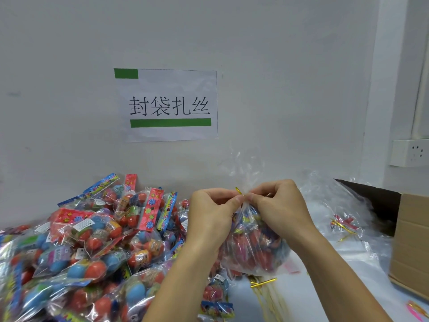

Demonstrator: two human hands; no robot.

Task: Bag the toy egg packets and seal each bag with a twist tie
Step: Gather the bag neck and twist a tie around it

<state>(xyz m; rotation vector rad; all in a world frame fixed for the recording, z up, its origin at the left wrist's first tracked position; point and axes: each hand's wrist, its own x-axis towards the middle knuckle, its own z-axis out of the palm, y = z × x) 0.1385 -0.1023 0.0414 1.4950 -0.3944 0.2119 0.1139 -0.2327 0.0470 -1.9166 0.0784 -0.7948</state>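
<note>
Clear bag (253,242), stuffed with toy egg packets, held up over the desk (362,270) near centre frame, its neck gathered and the loose plastic top flaring upward. A gold twist tie (239,191) sits at the neck, one end poking up between the two hands. Left hand (209,214) has a narrow grip, thumb and forefinger pinching the tie and neck from the left; right hand (278,205) the same, fingers curled tight and pinching from the right. How many turns the tie has, can't tell; fingers cover the wrap. Judgement: this bag is filled and mid-seal, the twisting not finished. Below the bag, spare gold ties (263,282) lie in a loose bundle on the desk. To the left, a big heap of unbagged egg packets (92,240), red, blue and orange eggs under bright card headers, so most of the job looks still ahead. To the right, crumpled clear plastic (336,205), likely empty bags, with a few stray ties on it, and an open cardboard box (411,240) at the desk edge; contents not visible, so the count of finished bags is unknown. Paper sign (170,105) on the wall behind, a wall socket (409,152) at far right.
</note>
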